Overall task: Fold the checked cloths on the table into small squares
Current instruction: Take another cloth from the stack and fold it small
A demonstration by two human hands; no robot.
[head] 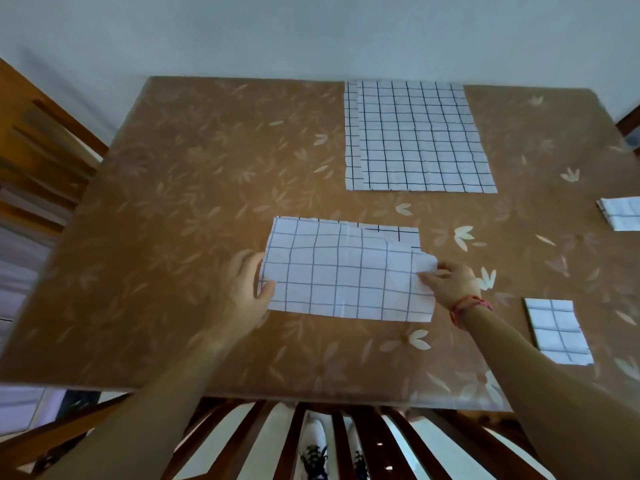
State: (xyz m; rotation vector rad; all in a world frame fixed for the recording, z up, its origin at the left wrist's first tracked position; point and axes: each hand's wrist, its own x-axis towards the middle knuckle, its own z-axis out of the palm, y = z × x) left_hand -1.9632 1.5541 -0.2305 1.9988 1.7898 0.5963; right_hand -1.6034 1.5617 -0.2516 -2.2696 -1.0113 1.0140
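A single head-worn camera looked steeply down over a table [194, 188] from its near edge, facing the wall [311, 32]. The wide view stood close above both forearms.

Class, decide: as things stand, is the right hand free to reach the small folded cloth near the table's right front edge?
Probably not yet: the right hand is pinching the half-folded cloth. The table between it and the small folded cloth looks bare, so once it lets go, likely yes.

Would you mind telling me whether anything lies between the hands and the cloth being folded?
Nothing visible does: the left hand and right hand already grip opposite ends of the half-folded cloth.
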